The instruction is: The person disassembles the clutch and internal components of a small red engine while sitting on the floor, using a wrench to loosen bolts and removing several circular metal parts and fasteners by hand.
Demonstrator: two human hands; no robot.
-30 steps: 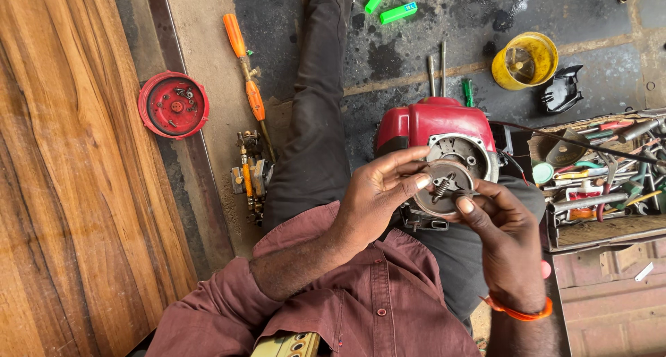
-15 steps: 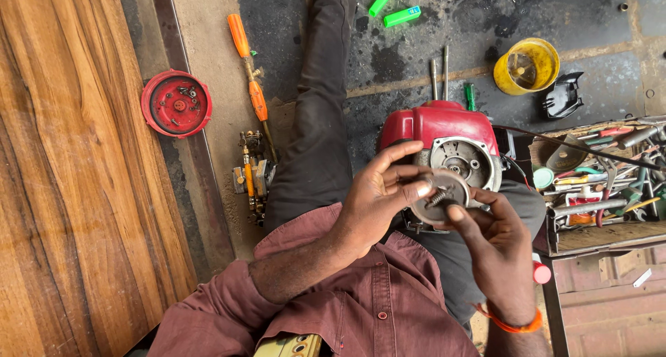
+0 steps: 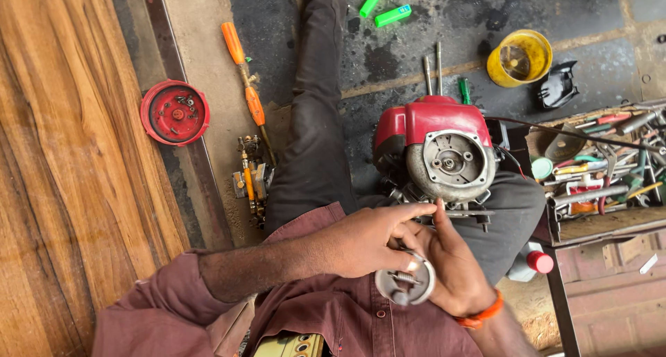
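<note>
Item: small red engine (image 3: 433, 145), resting on the seated person's lap, its round grey housing face now bare. A moment earlier a round metal clutch disc (image 3: 406, 282) sat against that face; it had since come away and was held close to the chest. Left hand (image 3: 364, 239) gripped the disc's rim; right hand (image 3: 451, 267) cradled it from beneath, both together on it. Removal judged complete. Nearby on the floor: red round cover (image 3: 175, 112), orange-handled screwdriver (image 3: 243, 72), yellow tub (image 3: 519, 57), open toolbox (image 3: 603, 166).
</note>
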